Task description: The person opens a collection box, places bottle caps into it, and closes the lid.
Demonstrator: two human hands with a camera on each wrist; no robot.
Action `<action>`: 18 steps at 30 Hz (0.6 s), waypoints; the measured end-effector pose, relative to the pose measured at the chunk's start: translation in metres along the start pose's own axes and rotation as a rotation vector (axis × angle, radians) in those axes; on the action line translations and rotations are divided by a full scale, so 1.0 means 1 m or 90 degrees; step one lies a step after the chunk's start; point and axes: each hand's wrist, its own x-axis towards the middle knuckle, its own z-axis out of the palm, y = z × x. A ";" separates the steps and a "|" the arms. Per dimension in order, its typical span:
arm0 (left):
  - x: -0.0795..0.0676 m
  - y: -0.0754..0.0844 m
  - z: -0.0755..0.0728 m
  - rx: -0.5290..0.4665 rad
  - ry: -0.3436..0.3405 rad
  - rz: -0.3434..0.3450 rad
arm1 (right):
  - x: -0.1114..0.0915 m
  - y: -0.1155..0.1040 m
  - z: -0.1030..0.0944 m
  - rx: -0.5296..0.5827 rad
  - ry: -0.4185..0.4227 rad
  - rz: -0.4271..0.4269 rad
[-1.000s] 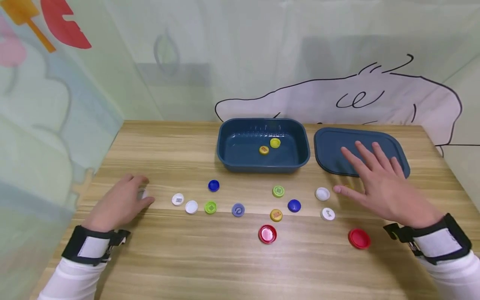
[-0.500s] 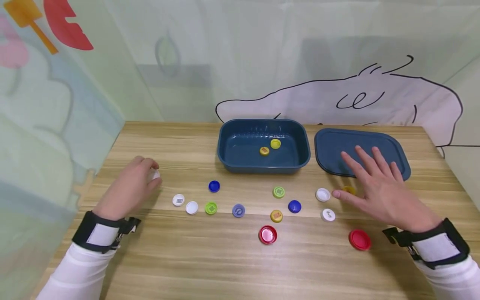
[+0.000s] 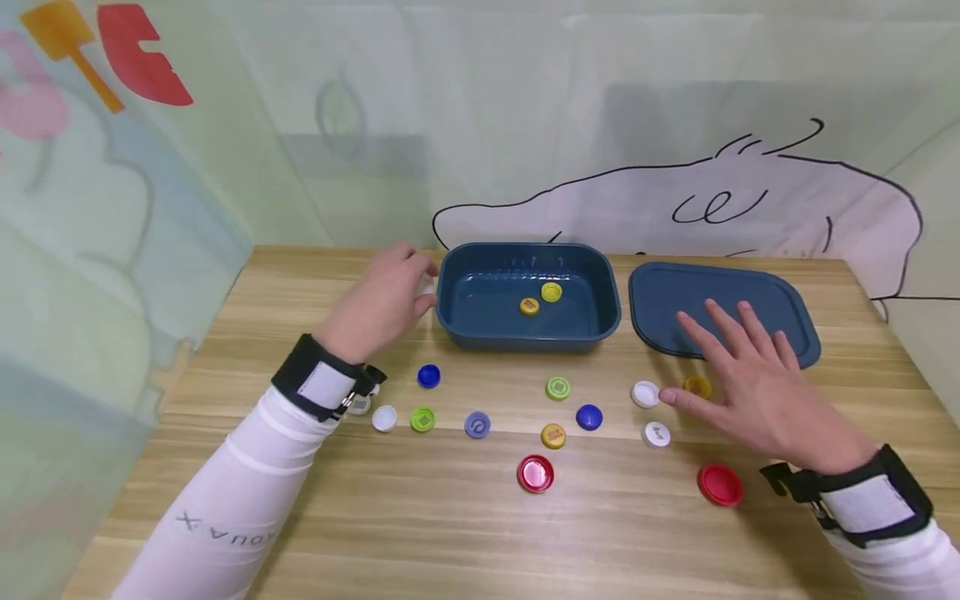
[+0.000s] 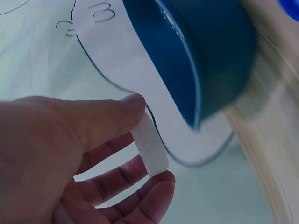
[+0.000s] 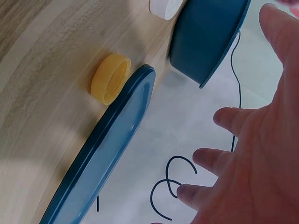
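Note:
My left hand (image 3: 382, 302) pinches a white bottle cap (image 4: 150, 144) on edge between thumb and fingertips. It is at the left end of a dark blue box (image 3: 525, 342), and in the left wrist view the cap is beside the box's rim. Inside the box lie an orange-yellow cap (image 3: 528, 307) and a yellow cap (image 3: 551, 292). My right hand (image 3: 765, 404) hovers with spread fingers over the table, holding nothing. Under it lies another yellow cap (image 5: 111, 79), close to the blue lid (image 3: 660, 304).
Several caps lie scattered on the wooden table (image 3: 420, 533): a red cap (image 3: 536, 473), a second red cap (image 3: 720, 485), a dark blue cap (image 3: 588, 417), a green cap (image 3: 422, 418), a white cap (image 3: 646, 394) and others. A printed curtain (image 3: 517, 100) hangs behind.
My left hand has carried the white cap from the table's left side, up and rightward, to the box's left end. My right hand has barely moved.

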 end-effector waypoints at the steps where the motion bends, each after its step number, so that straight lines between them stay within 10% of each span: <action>1: 0.007 0.004 0.003 -0.002 -0.003 0.008 | 0.000 0.000 0.000 0.000 -0.001 0.000; 18: 0.066 0.044 0.059 0.035 -0.148 -0.021 | -0.003 -0.005 0.002 0.004 0.012 -0.009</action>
